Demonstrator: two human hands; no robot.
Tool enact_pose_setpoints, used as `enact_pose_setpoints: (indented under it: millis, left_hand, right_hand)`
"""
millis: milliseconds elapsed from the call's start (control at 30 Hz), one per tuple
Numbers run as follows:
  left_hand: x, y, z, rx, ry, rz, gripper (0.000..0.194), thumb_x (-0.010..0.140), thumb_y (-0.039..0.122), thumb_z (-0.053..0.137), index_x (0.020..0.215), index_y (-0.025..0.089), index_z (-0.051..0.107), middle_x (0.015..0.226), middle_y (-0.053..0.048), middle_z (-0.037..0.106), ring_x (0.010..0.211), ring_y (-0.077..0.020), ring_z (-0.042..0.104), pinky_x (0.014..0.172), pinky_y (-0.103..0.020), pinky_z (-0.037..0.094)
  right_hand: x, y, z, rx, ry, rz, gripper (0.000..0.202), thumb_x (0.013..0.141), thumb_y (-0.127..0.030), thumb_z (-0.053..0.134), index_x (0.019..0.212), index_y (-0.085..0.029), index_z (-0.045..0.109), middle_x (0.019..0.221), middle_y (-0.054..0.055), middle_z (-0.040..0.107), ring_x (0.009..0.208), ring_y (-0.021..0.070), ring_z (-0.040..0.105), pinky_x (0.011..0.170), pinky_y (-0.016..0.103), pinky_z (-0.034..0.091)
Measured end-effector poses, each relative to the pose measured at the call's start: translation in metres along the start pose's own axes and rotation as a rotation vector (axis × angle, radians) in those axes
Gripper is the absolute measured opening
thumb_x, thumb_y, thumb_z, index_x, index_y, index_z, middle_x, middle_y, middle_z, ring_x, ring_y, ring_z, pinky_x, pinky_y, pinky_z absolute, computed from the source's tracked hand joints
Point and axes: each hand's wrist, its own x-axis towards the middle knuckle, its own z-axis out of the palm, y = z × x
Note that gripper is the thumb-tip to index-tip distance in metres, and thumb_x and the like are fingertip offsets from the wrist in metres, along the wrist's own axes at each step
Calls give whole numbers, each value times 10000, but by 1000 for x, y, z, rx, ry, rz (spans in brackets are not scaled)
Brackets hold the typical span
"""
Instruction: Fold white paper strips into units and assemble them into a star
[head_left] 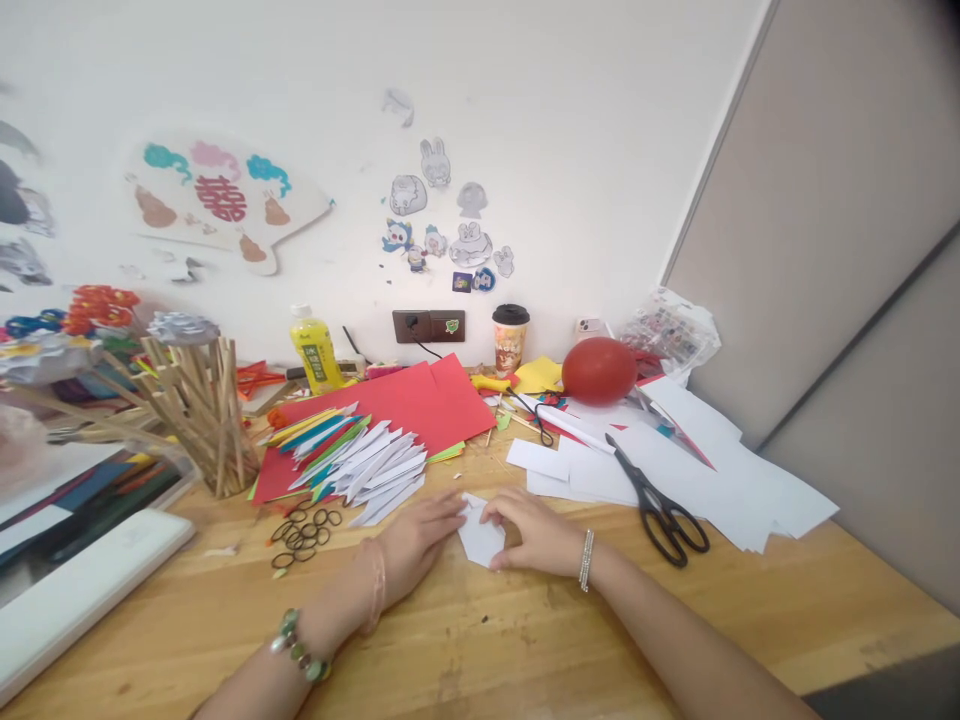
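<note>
Folded white paper [481, 542]: near-centre on the desk [450, 655] | left hand [412, 538]: fingers on its left edge — cannot tell whether that grip grasps | right hand [541, 535]: grip grasping its right side | right: black scissors [649, 496] | left: black rings [306, 535] — folded strips [386, 465] just far of them

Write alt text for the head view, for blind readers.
A person's left hand and right hand touch a small folded white paper at a wooden table. Left of it lie folded paper strips and black rings; right, black scissors and white sheets; behind, a black-lidded cup.
</note>
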Motion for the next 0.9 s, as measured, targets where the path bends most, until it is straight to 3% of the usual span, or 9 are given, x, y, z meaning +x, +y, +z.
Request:
enact_pose_setpoints:
  millis: [200, 300, 433, 667, 900]
  left_hand:
    - [0, 14, -5, 115, -17, -50, 265, 886, 264, 356, 892, 210, 616, 843, -74, 628, 808, -177, 570, 746, -296, 465]
    - [2, 9, -1, 193, -10, -21, 318, 894, 288, 334, 770, 191, 610, 724, -70, 582, 746, -181, 536, 697, -295, 442]
    - [2, 5, 2, 260, -67, 24, 366, 904, 271, 287, 744, 178, 602, 719, -77, 570, 735, -185, 520, 683, -301, 429]
    - [0, 19, -11, 212, -81, -20, 303, 901, 284, 314, 822, 185, 589, 787, -61, 590, 721, -161, 528, 669, -265, 431]
    - [2, 18, -8, 170, -7, -52, 301, 915, 278, 305, 836, 166, 573, 811, -49, 585, 724, -138, 537, 679, -244, 447]
  right_hand:
    - [-5, -2, -9, -146, 31, -136, 122, 713, -260, 672, 789, -213, 589, 887, 9, 552, 880, 169, 485, 790, 291, 366]
    - [-6, -3, -7, -231, 24, -187, 210, 689, -379, 684, 760, -207, 586, 845, 12, 566, 843, 175, 490, 767, 298, 354]
    - [-4, -1, -4, -328, 29, -205, 161, 765, -350, 614, 792, -196, 575, 810, 22, 574, 818, 176, 494, 740, 292, 356]
    - [-2, 3, -1, -480, 26, -260, 118, 834, -300, 523, 811, -193, 568, 818, 37, 576, 794, 174, 479, 720, 290, 365]
    - [-2, 1, 3, -618, 79, -290, 104, 829, -208, 473, 773, -178, 556, 796, 43, 557, 761, 171, 457, 662, 288, 342]
